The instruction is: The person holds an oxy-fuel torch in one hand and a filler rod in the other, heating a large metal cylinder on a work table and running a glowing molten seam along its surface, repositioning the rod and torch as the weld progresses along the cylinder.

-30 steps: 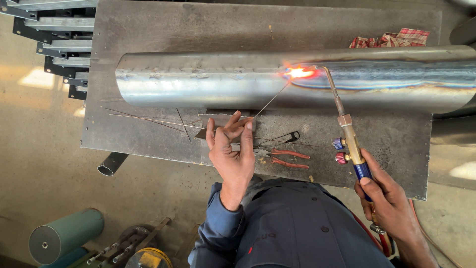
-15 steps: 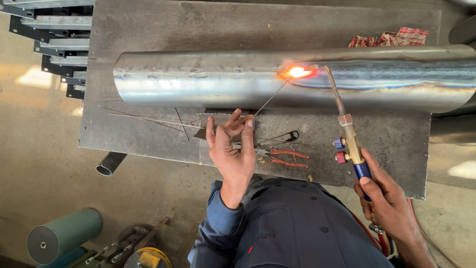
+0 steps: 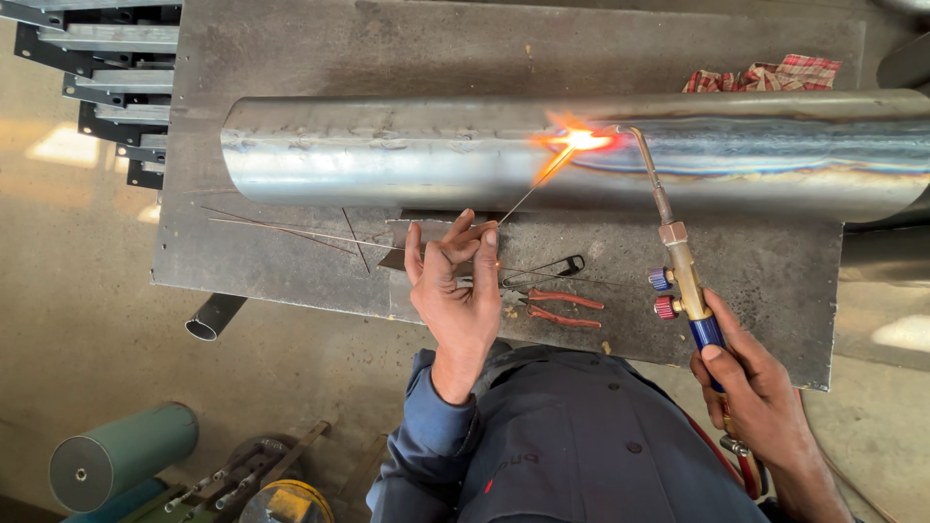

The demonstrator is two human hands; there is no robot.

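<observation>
Left hand (image 3: 455,291): I'm pinching the filler rod (image 3: 528,189), feeding its tip into the glow.
Right hand (image 3: 760,397): I'm gripping the torch (image 3: 678,266) closed-fisted, keeping the flame steady on the pipe (image 3: 387,160) seam.

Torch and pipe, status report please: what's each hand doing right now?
Right hand grips torch, flame on pipe seam. Left hand pinches filler rod, tip in the glow. Pliers and spare rods lie on table, clear of the work.

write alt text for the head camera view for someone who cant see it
A person's right hand holds a brass gas torch with its flame on a glowing spot on a long steel pipe, while the left hand feeds a thin filler rod into the glow. The pipe lies across a steel plate table, with red-handled pliers near the left hand.
</observation>
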